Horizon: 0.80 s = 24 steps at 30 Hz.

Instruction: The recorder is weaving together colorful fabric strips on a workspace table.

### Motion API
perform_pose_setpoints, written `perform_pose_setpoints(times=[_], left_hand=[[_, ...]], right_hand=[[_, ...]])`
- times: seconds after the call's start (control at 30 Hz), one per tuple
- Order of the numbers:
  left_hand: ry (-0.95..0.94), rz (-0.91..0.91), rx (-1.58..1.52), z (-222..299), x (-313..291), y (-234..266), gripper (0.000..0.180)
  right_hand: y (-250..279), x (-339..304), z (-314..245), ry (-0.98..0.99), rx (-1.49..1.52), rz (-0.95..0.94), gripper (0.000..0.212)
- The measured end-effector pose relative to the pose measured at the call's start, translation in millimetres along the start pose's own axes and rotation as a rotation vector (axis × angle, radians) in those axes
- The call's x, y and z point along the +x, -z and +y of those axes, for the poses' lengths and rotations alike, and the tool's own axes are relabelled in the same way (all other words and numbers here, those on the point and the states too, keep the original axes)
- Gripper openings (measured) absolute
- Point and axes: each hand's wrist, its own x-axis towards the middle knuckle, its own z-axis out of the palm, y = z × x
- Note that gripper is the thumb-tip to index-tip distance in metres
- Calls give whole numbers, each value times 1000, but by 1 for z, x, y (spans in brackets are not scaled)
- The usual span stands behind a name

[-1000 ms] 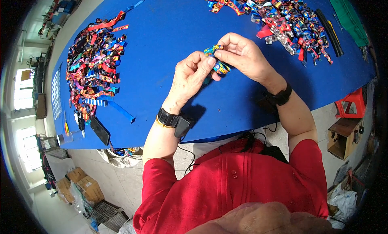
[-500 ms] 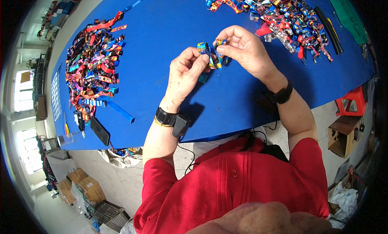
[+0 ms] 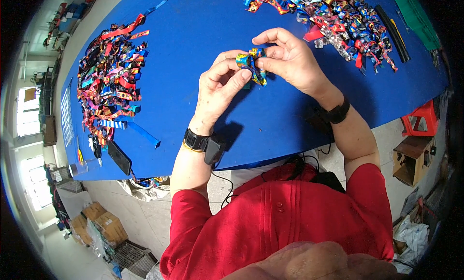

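1. Since the earlier frame, the patterned ribbon (image 3: 245,61) has drawn together: its right-hand part, then a little apart from the loop, now sits against it. One finger of the right hand (image 3: 297,65) has lifted and straightened toward ten o'clock.
2. With the whole view as the dial, the ribbon is near twelve o'clock, held above the blue surface (image 3: 193,43) between the two hands.
3. Left hand (image 3: 216,91): fingers curled, thumb and forefinger gripping the ribbon beside its loop. Right hand: thumb and a bent finger pinching its right side. The exact contact under the fingertips is hidden.
4. Loose strands hang between four and five o'clock from the loop.
5. To handle this well, I would keep the left pinch firm and low so that the loop stays round, and let the right fingertips do the fine work. Pulling gently and evenly should prevent twists; squeezing too hard could flatten the loop.
6. Around them lie a ribbon heap (image 3: 108,89) at ten o'clock, another colourful pile (image 3: 345,26) between one and two, and a dark flat slab (image 3: 119,157) near nine.
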Motion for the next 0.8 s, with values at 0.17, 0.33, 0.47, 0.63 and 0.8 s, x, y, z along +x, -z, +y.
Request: perform_pose_setpoints(times=[0.17, 0.33, 0.47, 0.63, 0.8], left_hand=[[40, 40, 87, 0, 0, -1, 8], [129, 122, 96, 0, 0, 3, 7], [119, 114, 99, -2, 0, 3, 7], [83, 123, 117, 0, 0, 2, 7], [135, 139, 70, 1, 0, 5, 6]], right_hand=[[-3, -4, 3, -59, -67, -54, 36], [-6, -5, 0, -81, -19, -84, 34], [-4, -4, 1, -89, -26, -61, 33], [-3, -4, 3, -58, -78, -70, 31], [-3, -2, 4, -62, -121, -67, 22]])
